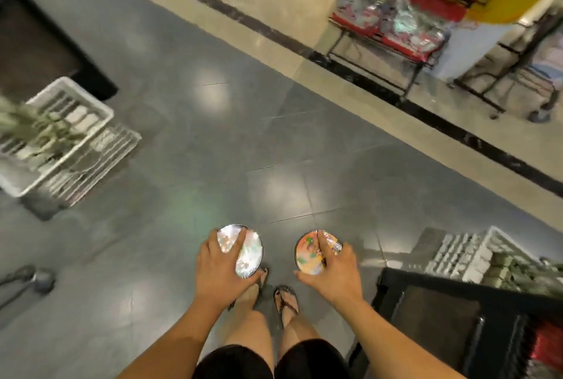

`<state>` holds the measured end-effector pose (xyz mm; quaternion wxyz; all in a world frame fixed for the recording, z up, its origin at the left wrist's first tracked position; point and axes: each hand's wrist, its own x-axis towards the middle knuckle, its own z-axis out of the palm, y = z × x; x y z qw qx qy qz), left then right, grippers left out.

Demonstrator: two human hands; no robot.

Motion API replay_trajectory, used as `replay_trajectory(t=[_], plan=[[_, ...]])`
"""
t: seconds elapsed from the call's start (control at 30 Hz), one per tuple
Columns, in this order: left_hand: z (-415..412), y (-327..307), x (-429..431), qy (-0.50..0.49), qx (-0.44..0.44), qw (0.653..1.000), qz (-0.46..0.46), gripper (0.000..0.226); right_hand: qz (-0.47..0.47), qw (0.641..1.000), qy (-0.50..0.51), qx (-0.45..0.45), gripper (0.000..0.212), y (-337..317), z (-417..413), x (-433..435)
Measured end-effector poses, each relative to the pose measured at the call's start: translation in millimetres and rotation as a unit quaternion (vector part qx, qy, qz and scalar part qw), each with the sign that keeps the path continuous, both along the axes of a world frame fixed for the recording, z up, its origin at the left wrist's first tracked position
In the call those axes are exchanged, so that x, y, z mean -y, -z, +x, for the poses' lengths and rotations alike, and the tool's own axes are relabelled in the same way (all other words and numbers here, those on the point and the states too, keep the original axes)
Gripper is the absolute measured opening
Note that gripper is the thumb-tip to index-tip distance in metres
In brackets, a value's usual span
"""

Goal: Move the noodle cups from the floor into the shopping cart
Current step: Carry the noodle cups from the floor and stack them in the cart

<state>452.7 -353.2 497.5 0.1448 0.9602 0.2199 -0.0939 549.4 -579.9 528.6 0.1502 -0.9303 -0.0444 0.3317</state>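
Observation:
I hold two noodle cups above the grey floor, seen from the top. My left hand (217,266) grips a cup with a shiny silver lid (248,249), fingers spread over the lid. My right hand (336,269) grips a cup with an orange printed lid (307,252), one finger lying across its top. Both cups hang in front of my feet. A white wire shopping cart (58,138) stands at the left, blurred, with packages inside.
A white crate (475,252) with goods and a dark stand (441,317) sit at the lower right. Racks of red packaged goods (405,22) line the far right beyond a black floor strip. A dark mat (36,43) lies at the upper left.

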Motion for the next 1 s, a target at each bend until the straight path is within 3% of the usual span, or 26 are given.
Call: replay_trajectory(t=[0.17,0.5,0.73,0.87,1.0], plan=[[-87.3,-28.0,7.6,-0.203,-0.005,0.979,0.0,0.091,-0.013,0.982,-0.189,-0.007,0.105,-16.8,-30.1,-31.1],[-284.3,-58.8,-2.0,-0.556,0.016,0.831,0.02,0.095,-0.031,0.867,-0.495,0.04,0.105,-51.9,-113.5,-191.6],[-421.9,-81.5,-35.5,-0.692,0.07,0.718,0.018,0.093,-0.005,0.768,-0.639,0.051,0.102,-63.7,-270.0,-319.3],[-489.2,-96.3,-47.1,-0.761,0.117,0.636,0.061,0.093,0.035,0.742,-0.669,0.031,0.099,-69.1,-366.4,-368.8],[-546.9,-107.7,-57.4,-0.796,0.141,0.582,0.092,0.095,0.081,0.722,-0.687,0.002,0.099,-72.9,-444.2,-404.6]])
